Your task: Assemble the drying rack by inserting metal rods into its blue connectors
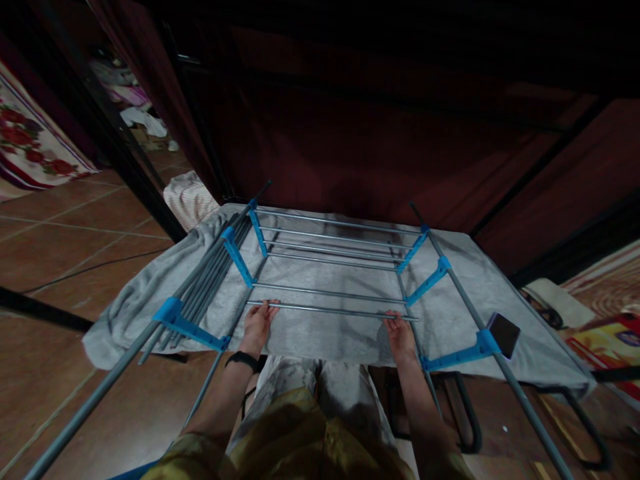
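Note:
Across the middle of a rack frame, a thin grey metal rod (325,309) lies level between my two hands. My left hand (259,325) has its fingers closed on the rod near its left end. Close to the other end, my right hand (399,333) pinches the same rod. Blue plastic brackets (193,325) join long grey side poles (463,287) on both sides. Several crossbars (330,293) span the frame beyond the rod. On the right, another blue bracket (457,357) stands nearest me, past my right hand.
Several loose grey tubes (213,277) lie along the left on a grey cloth (295,337) covering the table. A phone (503,335) rests beside the right pole. Behind hangs a dark red curtain (320,153). Black metal legs (465,413) stand below at right.

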`<state>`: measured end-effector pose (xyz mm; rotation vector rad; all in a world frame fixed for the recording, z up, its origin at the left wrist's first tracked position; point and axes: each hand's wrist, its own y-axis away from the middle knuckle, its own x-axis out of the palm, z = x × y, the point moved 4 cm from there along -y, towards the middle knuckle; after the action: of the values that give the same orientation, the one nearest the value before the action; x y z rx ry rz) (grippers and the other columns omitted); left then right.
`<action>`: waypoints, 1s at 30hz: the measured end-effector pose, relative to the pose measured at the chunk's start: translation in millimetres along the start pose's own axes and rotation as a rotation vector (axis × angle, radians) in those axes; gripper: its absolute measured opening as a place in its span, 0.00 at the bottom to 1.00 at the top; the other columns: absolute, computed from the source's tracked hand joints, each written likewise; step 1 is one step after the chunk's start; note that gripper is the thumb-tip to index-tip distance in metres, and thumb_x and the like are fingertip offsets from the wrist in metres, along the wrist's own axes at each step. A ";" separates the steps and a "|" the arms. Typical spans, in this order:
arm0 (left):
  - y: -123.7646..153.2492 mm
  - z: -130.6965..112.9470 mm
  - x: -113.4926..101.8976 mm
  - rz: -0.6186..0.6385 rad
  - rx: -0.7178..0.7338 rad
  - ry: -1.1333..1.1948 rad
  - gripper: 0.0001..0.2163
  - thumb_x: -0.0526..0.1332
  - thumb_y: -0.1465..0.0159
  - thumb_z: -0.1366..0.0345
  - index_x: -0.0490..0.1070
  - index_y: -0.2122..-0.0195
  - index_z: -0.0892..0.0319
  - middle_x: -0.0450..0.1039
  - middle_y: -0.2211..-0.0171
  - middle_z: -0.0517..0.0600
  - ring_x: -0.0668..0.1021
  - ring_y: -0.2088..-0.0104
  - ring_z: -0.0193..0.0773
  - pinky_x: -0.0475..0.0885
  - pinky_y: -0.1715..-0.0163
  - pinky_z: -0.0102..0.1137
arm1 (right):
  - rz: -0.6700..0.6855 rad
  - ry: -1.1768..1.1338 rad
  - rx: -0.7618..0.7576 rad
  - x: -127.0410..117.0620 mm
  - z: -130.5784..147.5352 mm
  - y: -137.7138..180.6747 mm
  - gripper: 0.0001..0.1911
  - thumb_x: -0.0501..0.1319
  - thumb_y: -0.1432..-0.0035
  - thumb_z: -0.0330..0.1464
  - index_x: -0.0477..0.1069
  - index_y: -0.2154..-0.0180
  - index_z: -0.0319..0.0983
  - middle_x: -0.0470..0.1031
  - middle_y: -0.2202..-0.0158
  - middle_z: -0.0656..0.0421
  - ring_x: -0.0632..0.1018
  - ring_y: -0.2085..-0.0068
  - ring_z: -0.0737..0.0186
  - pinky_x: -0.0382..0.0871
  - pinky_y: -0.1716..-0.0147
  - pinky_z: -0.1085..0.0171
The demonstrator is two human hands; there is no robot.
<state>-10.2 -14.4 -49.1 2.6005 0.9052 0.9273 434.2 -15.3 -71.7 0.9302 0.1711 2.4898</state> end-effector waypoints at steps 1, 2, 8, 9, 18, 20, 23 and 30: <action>0.4 0.0 0.1 0.002 0.004 -0.003 0.07 0.62 0.37 0.74 0.67 0.72 0.60 0.78 0.71 0.50 0.82 0.65 0.36 0.77 0.56 0.33 | -0.001 -0.001 0.000 0.1 0.2 0.0 0.08 0.68 0.52 0.30 0.73 0.68 0.42 0.80 0.66 0.62 0.80 0.59 0.62 0.74 0.50 0.57; 0.9 -0.1 0.1 0.005 0.009 -0.006 0.07 0.62 0.38 0.74 0.67 0.72 0.60 0.78 0.71 0.50 0.82 0.65 0.35 0.77 0.56 0.33 | -0.001 -0.002 0.001 0.1 0.4 0.1 0.08 0.68 0.53 0.30 0.73 0.68 0.42 0.79 0.66 0.62 0.80 0.59 0.62 0.74 0.50 0.57; 4.8 -2.1 -0.7 0.028 0.056 -0.042 0.08 0.63 0.40 0.74 0.66 0.73 0.60 0.77 0.70 0.49 0.82 0.64 0.35 0.77 0.56 0.34 | 0.008 -0.008 0.006 -0.6 0.2 0.4 0.09 0.70 0.53 0.31 0.73 0.67 0.42 0.80 0.65 0.63 0.80 0.59 0.64 0.75 0.52 0.60; 5.4 -2.2 -0.9 0.029 0.066 -0.056 0.07 0.63 0.41 0.74 0.66 0.73 0.60 0.77 0.70 0.48 0.82 0.64 0.35 0.77 0.56 0.34 | 0.008 -0.013 0.001 -1.2 -0.1 0.1 0.10 0.70 0.53 0.31 0.73 0.67 0.42 0.80 0.65 0.63 0.80 0.59 0.65 0.75 0.52 0.61; 23.2 9.9 8.5 0.074 0.176 -0.363 0.08 0.64 0.40 0.61 0.69 0.70 0.59 0.72 0.76 0.45 0.74 0.75 0.35 0.72 0.68 0.31 | -0.019 0.003 -0.004 -8.4 -3.5 -6.7 0.09 0.71 0.51 0.33 0.72 0.68 0.41 0.80 0.65 0.62 0.80 0.60 0.64 0.76 0.53 0.60; 33.7 8.8 13.6 0.125 0.315 -0.603 0.07 0.63 0.39 0.60 0.70 0.70 0.58 0.71 0.76 0.45 0.73 0.74 0.36 0.69 0.68 0.31 | -0.026 0.008 0.007 -9.3 -3.7 -8.0 0.09 0.71 0.50 0.32 0.72 0.68 0.41 0.80 0.65 0.62 0.80 0.61 0.65 0.76 0.52 0.60; 51.1 3.2 23.9 0.189 0.638 -0.992 0.05 0.60 0.36 0.62 0.72 0.68 0.55 0.72 0.70 0.49 0.74 0.66 0.40 0.68 0.61 0.32 | -0.036 0.028 0.014 -10.5 -3.3 -8.4 0.07 0.69 0.48 0.31 0.72 0.68 0.42 0.80 0.65 0.62 0.80 0.62 0.65 0.76 0.53 0.60; 61.4 -2.1 37.9 0.306 0.906 -1.446 0.14 0.54 0.35 0.71 0.73 0.51 0.54 0.71 0.54 0.57 0.71 0.53 0.48 0.64 0.50 0.40 | -0.036 0.048 0.011 -10.2 -1.5 -7.6 0.05 0.69 0.47 0.31 0.73 0.68 0.42 0.79 0.66 0.61 0.81 0.62 0.63 0.78 0.55 0.59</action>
<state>40.7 -38.7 -4.0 2.9556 0.4511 -1.5971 443.0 -13.3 -80.9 0.8649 0.2151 2.4811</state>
